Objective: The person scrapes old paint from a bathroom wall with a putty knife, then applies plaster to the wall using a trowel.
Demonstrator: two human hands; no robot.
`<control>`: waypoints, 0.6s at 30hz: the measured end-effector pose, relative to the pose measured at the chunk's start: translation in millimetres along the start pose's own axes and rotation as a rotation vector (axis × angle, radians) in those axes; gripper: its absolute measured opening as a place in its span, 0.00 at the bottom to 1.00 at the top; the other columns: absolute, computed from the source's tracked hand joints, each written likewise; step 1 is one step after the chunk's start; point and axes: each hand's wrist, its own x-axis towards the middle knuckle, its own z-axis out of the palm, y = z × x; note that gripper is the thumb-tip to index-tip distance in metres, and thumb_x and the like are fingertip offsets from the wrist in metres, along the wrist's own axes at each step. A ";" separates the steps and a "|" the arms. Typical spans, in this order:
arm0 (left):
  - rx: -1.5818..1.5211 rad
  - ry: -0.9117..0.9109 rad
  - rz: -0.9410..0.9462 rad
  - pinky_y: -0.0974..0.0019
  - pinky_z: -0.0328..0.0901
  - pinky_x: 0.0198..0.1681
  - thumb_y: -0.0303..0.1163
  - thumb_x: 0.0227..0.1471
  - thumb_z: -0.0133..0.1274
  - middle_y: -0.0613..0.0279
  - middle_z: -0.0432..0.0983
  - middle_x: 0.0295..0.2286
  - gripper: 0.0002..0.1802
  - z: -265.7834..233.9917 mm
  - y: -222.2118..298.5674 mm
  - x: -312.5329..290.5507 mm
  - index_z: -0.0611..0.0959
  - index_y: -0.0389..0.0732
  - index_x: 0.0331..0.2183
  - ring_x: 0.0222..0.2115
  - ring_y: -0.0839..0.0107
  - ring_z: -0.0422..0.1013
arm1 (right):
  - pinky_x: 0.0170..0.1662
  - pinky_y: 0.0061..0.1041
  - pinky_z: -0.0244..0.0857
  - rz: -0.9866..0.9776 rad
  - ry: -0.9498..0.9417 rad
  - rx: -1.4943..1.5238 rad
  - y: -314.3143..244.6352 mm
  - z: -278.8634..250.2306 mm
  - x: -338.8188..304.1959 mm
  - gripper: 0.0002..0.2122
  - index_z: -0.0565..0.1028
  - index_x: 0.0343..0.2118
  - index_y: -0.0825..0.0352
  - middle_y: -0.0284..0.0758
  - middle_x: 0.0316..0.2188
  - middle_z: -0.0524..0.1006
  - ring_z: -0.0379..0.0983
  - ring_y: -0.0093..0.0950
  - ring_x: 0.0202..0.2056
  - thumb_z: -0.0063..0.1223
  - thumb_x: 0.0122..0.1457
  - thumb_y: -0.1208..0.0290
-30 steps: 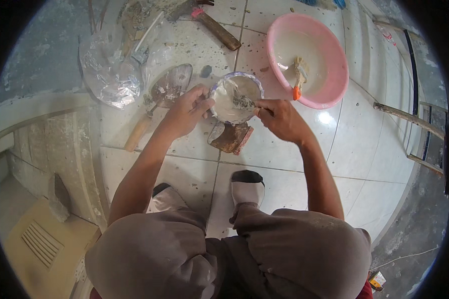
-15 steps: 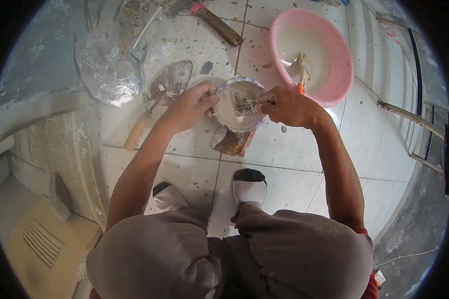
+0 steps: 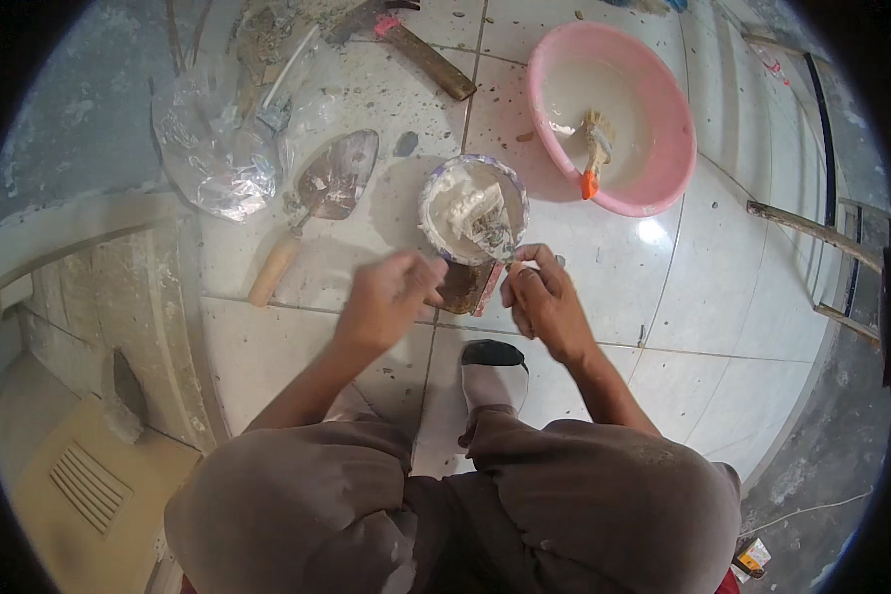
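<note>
A round bowl (image 3: 428, 233) with a scalloped white and purple rim holds whitish paste. Inside it leans a small flat-bladed scraper (image 3: 492, 230) smeared with grey paste, its near end reaching over the rim. My right hand (image 3: 546, 302) pinches that end between thumb and fingers. Just left of the bowl's near side hovers my left hand (image 3: 391, 302), slightly blurred, fingers loosely bent and apart, with nothing visible in it. Partly under the bowl lies a brown flat piece (image 3: 457, 289) with a red strip beside it. A wooden-handled trowel (image 3: 339, 178) rests on the tiles at left.
A pink basin (image 3: 675, 148) of whitish liquid stands at upper right, a brush (image 3: 597, 148) leaning in it. A hammer (image 3: 428, 59) lies beyond the bowl, and clear plastic (image 3: 213, 158) at upper left. Crumbs dot the white tiles. My shoe (image 3: 493, 371) is close by.
My left hand has left the bowl's rim and drawn back toward me. My right hand has moved nearer, the scraper's end swinging with it to the bowl's near side.
</note>
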 end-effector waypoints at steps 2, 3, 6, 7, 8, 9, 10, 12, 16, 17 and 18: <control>-0.553 -0.187 -0.079 0.69 0.67 0.26 0.43 0.60 0.51 0.59 0.77 0.28 0.20 23.2 3.8 -7.0 0.79 0.32 0.34 0.25 0.77 0.72 | 0.20 0.18 0.57 -0.047 -0.081 0.198 17.3 5.9 -3.8 0.09 0.61 0.46 0.65 0.34 0.25 0.73 0.63 0.19 0.17 0.38 0.66 0.69; -0.552 -0.180 -0.076 0.69 0.67 0.26 0.43 0.60 0.51 0.59 0.77 0.28 0.20 26.1 7.7 -6.6 0.79 0.32 0.34 0.25 0.77 0.72 | 0.23 0.20 0.59 -0.032 -0.106 0.277 24.1 12.6 -5.4 0.09 0.62 0.46 0.64 0.34 0.28 0.73 0.65 0.20 0.20 0.38 0.67 0.69; -0.426 -0.198 -0.089 0.71 0.67 0.26 0.43 0.62 0.49 0.61 0.77 0.27 0.20 26.8 13.4 -5.9 0.79 0.31 0.33 0.26 0.77 0.72 | 0.30 0.23 0.63 0.006 -0.164 0.495 34.6 23.1 -12.0 0.08 0.62 0.47 0.62 0.35 0.33 0.73 0.69 0.23 0.26 0.39 0.67 0.69; -0.385 -0.169 -0.091 0.72 0.67 0.27 0.42 0.62 0.49 0.62 0.76 0.26 0.20 25.3 12.3 -5.0 0.79 0.31 0.33 0.26 0.78 0.72 | 0.34 0.25 0.64 0.033 -0.192 0.639 35.9 24.5 -12.5 0.08 0.62 0.47 0.61 0.35 0.35 0.73 0.70 0.24 0.30 0.39 0.68 0.69; -0.343 -0.142 -0.093 0.72 0.67 0.28 0.42 0.62 0.49 0.62 0.76 0.26 0.20 24.5 11.4 -4.3 0.79 0.31 0.33 0.27 0.78 0.72 | 0.34 0.25 0.64 0.027 -0.196 0.637 40.9 24.3 -10.6 0.08 0.62 0.47 0.61 0.35 0.35 0.73 0.70 0.24 0.30 0.39 0.68 0.69; -0.341 -0.140 -0.087 0.72 0.67 0.28 0.42 0.62 0.49 0.62 0.76 0.26 0.20 25.7 12.1 -4.9 0.79 0.31 0.33 0.27 0.78 0.72 | 0.36 0.26 0.65 -0.002 -0.216 0.652 45.3 24.1 -8.4 0.08 0.62 0.48 0.61 0.35 0.35 0.73 0.71 0.25 0.31 0.39 0.68 0.70; -0.397 -0.146 -0.040 0.72 0.66 0.29 0.42 0.61 0.50 0.62 0.76 0.25 0.20 28.2 13.1 -6.8 0.79 0.31 0.34 0.26 0.79 0.71 | 0.37 0.27 0.65 -0.031 -0.235 0.667 49.6 23.2 -7.0 0.08 0.63 0.48 0.60 0.34 0.36 0.73 0.71 0.26 0.33 0.39 0.68 0.71; -0.450 -0.151 0.009 0.73 0.65 0.30 0.41 0.61 0.50 0.62 0.76 0.25 0.19 32.7 11.2 -9.9 0.79 0.31 0.34 0.26 0.79 0.70 | 0.38 0.26 0.65 -0.057 -0.244 0.704 55.8 27.8 -6.2 0.09 0.64 0.48 0.61 0.34 0.36 0.73 0.71 0.26 0.33 0.41 0.67 0.72; -0.241 -0.129 0.020 0.73 0.65 0.33 0.38 0.61 0.51 0.64 0.75 0.27 0.17 37.4 2.2 -10.6 0.80 0.31 0.36 0.27 0.79 0.69 | 0.38 0.22 0.65 -0.133 -0.296 0.684 72.3 30.3 -2.1 0.09 0.68 0.47 0.64 0.33 0.34 0.74 0.72 0.25 0.34 0.47 0.64 0.76; -0.189 -0.129 0.001 0.74 0.66 0.36 0.36 0.61 0.50 0.65 0.75 0.29 0.15 38.0 0.6 -9.9 0.80 0.31 0.37 0.30 0.79 0.71 | 0.37 0.21 0.66 -0.165 -0.279 0.608 75.7 27.2 0.8 0.09 0.71 0.45 0.66 0.32 0.33 0.74 0.72 0.24 0.34 0.50 0.62 0.78; -0.187 -0.131 -0.002 0.74 0.66 0.36 0.36 0.61 0.50 0.65 0.75 0.29 0.15 39.4 -2.7 -10.5 0.80 0.31 0.37 0.30 0.79 0.71 | 0.37 0.21 0.66 -0.164 -0.279 0.612 70.7 29.0 0.2 0.09 0.71 0.45 0.66 0.32 0.33 0.74 0.72 0.24 0.34 0.50 0.62 0.78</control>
